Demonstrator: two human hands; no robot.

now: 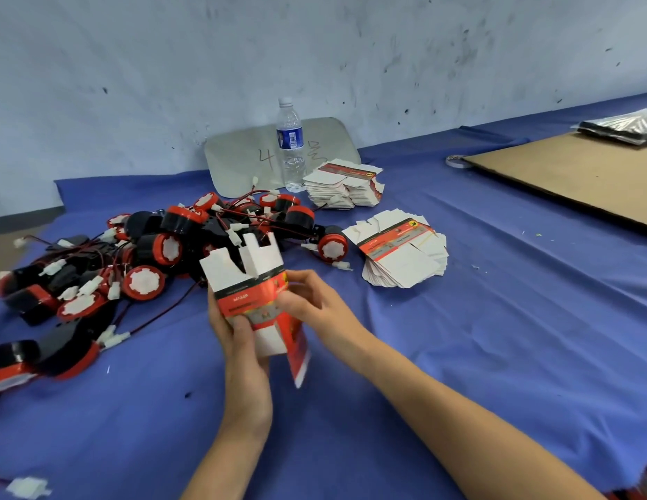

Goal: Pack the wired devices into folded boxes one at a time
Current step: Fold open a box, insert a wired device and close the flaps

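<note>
Box-forming step: our left hand (239, 341) grips carton (248, 294) low, right hand (315, 301) pinches its side, above blue cloth (459, 355) beside device pile (152, 247). Next, we judge: tuck one end's flaps shut, then fetch one device.

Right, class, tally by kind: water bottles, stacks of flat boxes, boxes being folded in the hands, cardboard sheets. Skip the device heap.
water bottle: 1
stacks of flat boxes: 2
half-folded box, held by left hand and right hand: 1
cardboard sheet: 1
Total: 5
</note>
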